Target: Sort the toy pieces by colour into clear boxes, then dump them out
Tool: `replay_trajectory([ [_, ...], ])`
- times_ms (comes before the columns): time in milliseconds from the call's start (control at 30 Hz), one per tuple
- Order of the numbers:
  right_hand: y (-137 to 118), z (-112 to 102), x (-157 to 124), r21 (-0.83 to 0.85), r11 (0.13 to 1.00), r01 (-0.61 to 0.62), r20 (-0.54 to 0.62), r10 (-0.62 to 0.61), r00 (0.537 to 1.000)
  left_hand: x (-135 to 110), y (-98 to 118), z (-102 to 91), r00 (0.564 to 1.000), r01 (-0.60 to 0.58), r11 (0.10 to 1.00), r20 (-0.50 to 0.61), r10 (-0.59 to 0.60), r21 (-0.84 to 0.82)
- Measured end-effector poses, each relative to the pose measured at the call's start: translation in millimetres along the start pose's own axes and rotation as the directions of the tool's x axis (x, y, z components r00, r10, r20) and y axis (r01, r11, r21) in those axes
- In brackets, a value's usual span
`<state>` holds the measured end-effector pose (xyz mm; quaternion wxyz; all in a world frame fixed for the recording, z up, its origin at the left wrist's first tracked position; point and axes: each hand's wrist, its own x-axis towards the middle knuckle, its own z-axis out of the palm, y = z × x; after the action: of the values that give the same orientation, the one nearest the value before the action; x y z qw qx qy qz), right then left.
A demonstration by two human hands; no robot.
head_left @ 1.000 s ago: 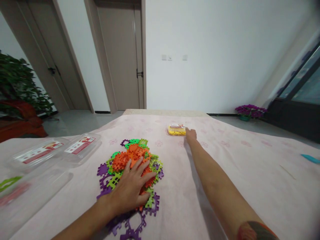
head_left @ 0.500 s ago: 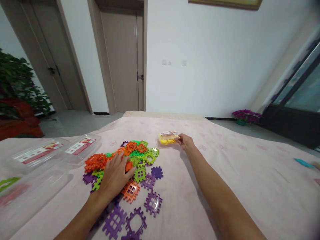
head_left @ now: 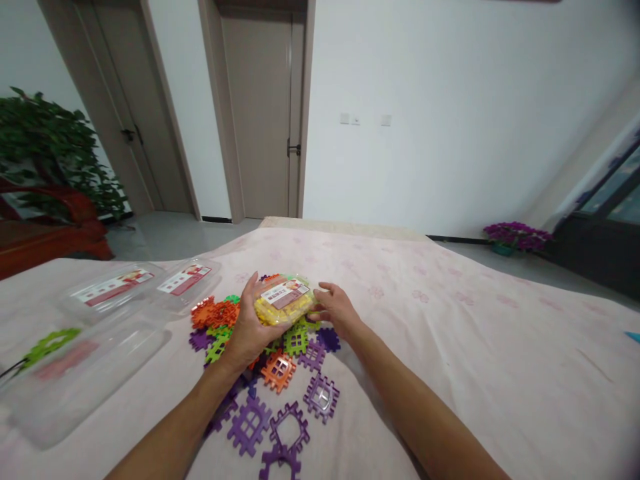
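Above a pile of plastic interlocking building pieces, a small clear plastic box (head_left: pixel 284 300) with yellow pieces inside and a printed label on its lid is held up, tilted slightly. My left hand (head_left: pixel 249 328) grips its left side, thumb along the near edge. At the right end, the fingers of my right hand (head_left: pixel 336 310) curl around the box. Beneath lie orange pieces (head_left: pixel 216 313), green pieces (head_left: pixel 296 340) and purple pieces (head_left: pixel 250 425), many with window shapes; the box and my left hand hide part of the pile.
Left of the pile lie a long clear plastic container (head_left: pixel 95 373) and two labelled clear plastic containers (head_left: pixel 110 287), (head_left: pixel 187 280). A green piece (head_left: pixel 53 345) is beside them. The surface has a pink cloth (head_left: pixel 440 360). A blue object (head_left: pixel 633 337) lies at the far right edge.
The yellow-filled box has come from the cloth on the right to above the pile, carried by my right hand. My left hand has left the pieces and taken hold of the box.
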<state>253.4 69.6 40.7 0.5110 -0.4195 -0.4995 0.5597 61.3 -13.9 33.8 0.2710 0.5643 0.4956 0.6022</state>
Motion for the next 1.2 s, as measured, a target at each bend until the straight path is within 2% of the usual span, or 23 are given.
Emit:
replay_trajectory([
  [33, -5, -1, -4, -0.197, 0.972, 0.125, -0.031, -0.133, 0.991, 0, 0, 0.8, 1.000, -0.006, 1.000, -0.016, 0.006, 0.010],
  [67, -10, -2, -8, -0.392, 0.885, 0.250, -0.019, -0.280, 0.960, 0, -1, 1.5, 1.000, -0.012, 1.000, -0.027, 0.013, 0.015],
  [100, -14, -2, -12, -0.539, 0.759, 0.367, 0.044, -0.409, 0.911, 1, -2, 2.0, 0.999, -0.019, 1.000, -0.032, 0.019, 0.010],
  [133, -16, -1, -16, -0.614, 0.644, 0.457, 0.127, -0.491, 0.862, 1, -4, 2.2, 0.999, -0.027, 1.000, -0.033, 0.026, -0.003],
  [167, -17, 0, -18, -0.645, 0.566, 0.513, 0.197, -0.526, 0.828, 0, -5, 2.0, 0.999, -0.035, 0.999, -0.028, 0.034, -0.021],
  [200, -15, 1, -18, -0.653, 0.534, 0.537, 0.237, -0.529, 0.815, -1, -6, 1.5, 0.999, -0.047, 0.998, -0.020, 0.046, -0.038],
  [233, -13, 3, -17, -0.653, 0.544, 0.527, 0.239, -0.511, 0.825, -2, -7, 0.7, 0.998, -0.064, 0.997, -0.012, 0.063, -0.043],
  [267, -9, 4, -14, -0.650, 0.591, 0.479, 0.202, -0.473, 0.857, -4, -7, -0.2, 0.996, -0.087, 0.996, -0.006, 0.087, -0.027],
  [367, 5, 3, -1, -0.518, 0.833, 0.195, 0.024, -0.213, 0.977, -10, -7, -2.2, 0.984, -0.178, 0.977, 0.022, 0.176, 0.120],
  [433, 11, 1, 6, -0.332, 0.942, 0.043, -0.001, -0.046, 0.999, -13, -5, -1.7, 0.975, -0.224, 0.956, 0.049, 0.218, 0.188],
  [500, 16, -2, 9, -0.162, 0.987, -0.005, 0.020, 0.008, 1.000, -15, -1, 0.2, 0.975, -0.219, 0.964, 0.059, 0.212, 0.152],
  [633, 20, -5, 10, 0.100, 0.993, -0.058, -0.001, 0.059, 0.998, -14, 6, 4.3, 0.995, -0.074, 0.991, 0.059, 0.081, -0.115],
  [767, 21, -5, 10, 0.309, 0.945, -0.104, 0.049, 0.094, 0.994, -10, 9, 5.0, 0.994, 0.062, 0.927, 0.102, -0.025, -0.370],
  [867, 18, -2, 9, 0.357, 0.932, -0.064, 0.041, 0.052, 0.998, -10, 11, 4.9, 0.973, 0.203, 0.870, 0.192, -0.128, -0.448],
  [967, 16, 3, 7, 0.380, 0.925, 0.001, 0.008, -0.004, 1.000, -13, 18, 5.8, 0.920, 0.358, 0.761, 0.344, -0.189, -0.541],
  [1067, 14, 9, 6, 0.375, 0.926, 0.034, 0.005, -0.039, 0.999, -14, 26, 5.3, 0.846, 0.519, 0.563, 0.482, -0.229, -0.643],
  [1200, 14, 15, 7, 0.262, 0.964, 0.047, 0.038, -0.059, 0.998, -14, 31, 1.2, 0.724, 0.689, 0.317, 0.604, -0.332, -0.652],
])
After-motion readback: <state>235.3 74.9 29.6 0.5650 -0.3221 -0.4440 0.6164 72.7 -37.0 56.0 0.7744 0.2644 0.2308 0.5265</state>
